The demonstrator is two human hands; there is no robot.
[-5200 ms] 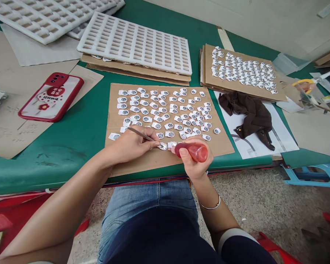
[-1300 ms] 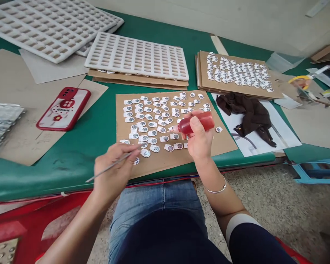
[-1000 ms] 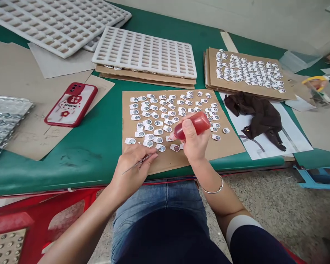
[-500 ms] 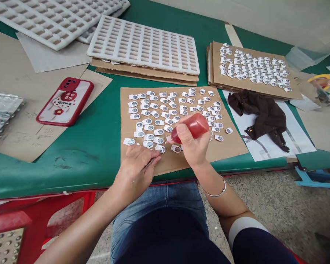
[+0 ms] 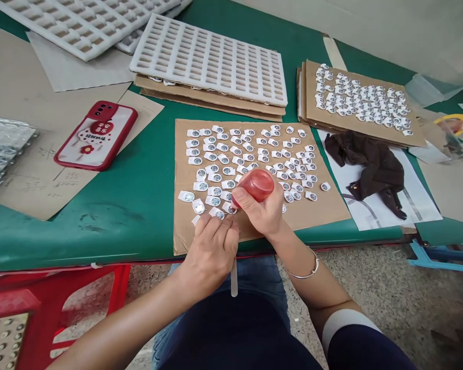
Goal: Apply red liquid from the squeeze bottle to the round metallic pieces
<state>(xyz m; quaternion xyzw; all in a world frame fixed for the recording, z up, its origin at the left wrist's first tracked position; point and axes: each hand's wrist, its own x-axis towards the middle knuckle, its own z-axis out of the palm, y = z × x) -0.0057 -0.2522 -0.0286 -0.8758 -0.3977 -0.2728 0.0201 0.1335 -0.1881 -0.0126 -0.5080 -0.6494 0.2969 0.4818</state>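
Note:
Several small round silvery pieces on white tabs, such as one piece (image 5: pixel 185 196) at the left, lie across a brown cardboard sheet (image 5: pixel 183 234). My right hand (image 5: pixel 260 208) is wrapped round a red squeeze bottle (image 5: pixel 257 184), whose lower end points down at the near part of the sheet. Just left of it, my left hand (image 5: pixel 212 249) is closed round a thin tool, whose pale flat handle (image 5: pixel 234 280) sticks out below towards my lap. The tool's front end and the bottle's tip are hidden by my fingers.
A white slotted tray (image 5: pixel 212 59) rests on cardboard behind the sheet. At the back right, more pieces cover stacked cardboard (image 5: pixel 370 123). A dark brown cloth (image 5: pixel 381 164) lies on white paper at the right. A red-cased phone (image 5: pixel 96 136) lies at the left, on brown paper.
My left hand has moved right and nearer my body, and the tool handle now shows below it. The red bottle has tipped more upright and shifted left. The whole view has shifted slightly.

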